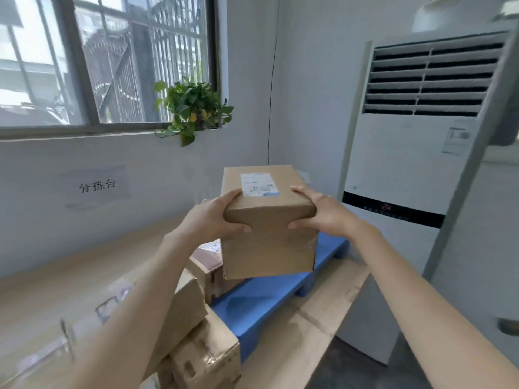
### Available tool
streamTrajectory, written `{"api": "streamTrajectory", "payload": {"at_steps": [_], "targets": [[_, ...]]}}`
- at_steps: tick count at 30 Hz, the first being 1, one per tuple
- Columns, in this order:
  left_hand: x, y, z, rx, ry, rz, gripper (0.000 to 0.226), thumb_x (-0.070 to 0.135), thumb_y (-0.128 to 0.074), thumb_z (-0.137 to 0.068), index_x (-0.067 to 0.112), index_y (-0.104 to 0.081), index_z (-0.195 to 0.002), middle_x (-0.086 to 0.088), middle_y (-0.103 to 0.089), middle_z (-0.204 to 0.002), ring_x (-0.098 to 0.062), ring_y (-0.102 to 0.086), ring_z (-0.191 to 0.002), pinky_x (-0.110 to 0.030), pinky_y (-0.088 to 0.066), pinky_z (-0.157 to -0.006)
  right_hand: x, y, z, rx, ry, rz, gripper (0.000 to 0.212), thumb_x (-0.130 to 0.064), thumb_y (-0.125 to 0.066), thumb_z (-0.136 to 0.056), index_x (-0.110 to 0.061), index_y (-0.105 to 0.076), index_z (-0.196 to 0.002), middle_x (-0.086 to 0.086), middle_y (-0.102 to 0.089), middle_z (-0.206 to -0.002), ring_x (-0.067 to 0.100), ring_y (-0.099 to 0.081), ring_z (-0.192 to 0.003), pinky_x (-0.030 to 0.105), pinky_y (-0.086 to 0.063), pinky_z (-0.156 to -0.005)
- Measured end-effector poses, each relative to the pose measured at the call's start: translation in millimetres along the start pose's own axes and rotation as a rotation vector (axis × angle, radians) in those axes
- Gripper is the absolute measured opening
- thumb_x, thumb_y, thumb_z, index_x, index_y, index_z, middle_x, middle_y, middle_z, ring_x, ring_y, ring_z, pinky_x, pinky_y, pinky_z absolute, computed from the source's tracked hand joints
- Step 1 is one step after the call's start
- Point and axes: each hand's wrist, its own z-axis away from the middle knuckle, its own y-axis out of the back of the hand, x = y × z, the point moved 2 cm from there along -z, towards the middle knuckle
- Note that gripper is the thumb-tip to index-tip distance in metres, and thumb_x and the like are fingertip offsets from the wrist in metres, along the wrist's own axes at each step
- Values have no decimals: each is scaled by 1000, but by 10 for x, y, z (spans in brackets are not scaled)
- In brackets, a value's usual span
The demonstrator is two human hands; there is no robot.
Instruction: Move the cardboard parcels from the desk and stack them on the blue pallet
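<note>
Your two bare forearms reach in from the bottom edge, and between them you hold one cardboard parcel (269, 248) in the air. Your left hand (216, 217) grips its left upper corner, fingers curled over the top and thumb pressed on the near face. Your right hand (323, 211) grips the right upper corner the same way. One white shipping label (258, 185) sits on the parcel's top, just beyond your fingertips.

One blue pallet (261, 301) lies below both hands, resting on a flattened cardboard sheet (317, 313), and the held parcel hangs over it without touching.

Under your left forearm, three more parcels show: a large box (179, 304), a small box (207, 357) nearest you, and a brown taped box (206, 266) just below your left hand. The pale wooden surface (56, 276) spreads left of your left arm.

Right of your right hand stands one floor air conditioner (407, 153). Beyond your left hand, one potted plant (193, 108) sits on the windowsill.
</note>
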Motion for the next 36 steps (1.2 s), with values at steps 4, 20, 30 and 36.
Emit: {"api": "streamTrajectory", "payload": {"at_steps": [4,20,30,36], "targets": [[396,-341,-478,-25,-44,20,91,54,-74,-73,45,-22,-148,-4,-50,-134,-23,-49,-114,-35,-48,-93,559,315,-67,38,-47,3,91,-44,-80,-72,-43,-29,-146,-2,-47,-138,16,-47,-114,29,-40,-96],[1015,-1649,-2770,-53,-96,28,92,57,-71,-73,45,-19,-148,1,-49,-139,-26,-43,-126,-36,-40,-99,2541,1091,-1372,66,-153,27,89,-40,-81,-72,-46,-29,-145,-6,-48,-139,16,-48,-116,26,-39,-93],[1012,-2201,-4097,-39,-47,44,90,55,-70,-76,42,-19,-149,5,-44,-144,-25,-44,-126,-37,-40,-99,3478,1277,-2582,27,-160,-14,90,-35,-82,-73,-48,-29,-144,-8,-48,-139,16,-48,-119,27,-39,-95],[892,-2619,-4560,-31,23,105,89,53,-69,-79,40,-16,-150,7,-43,-144,-25,-44,-126,-35,-38,-94,3940,1269,-3188,-49,-140,-19,92,-27,-83,-73,-44,-29,-146,3,-41,-143,21,-39,-129,28,-35,-97]]}}
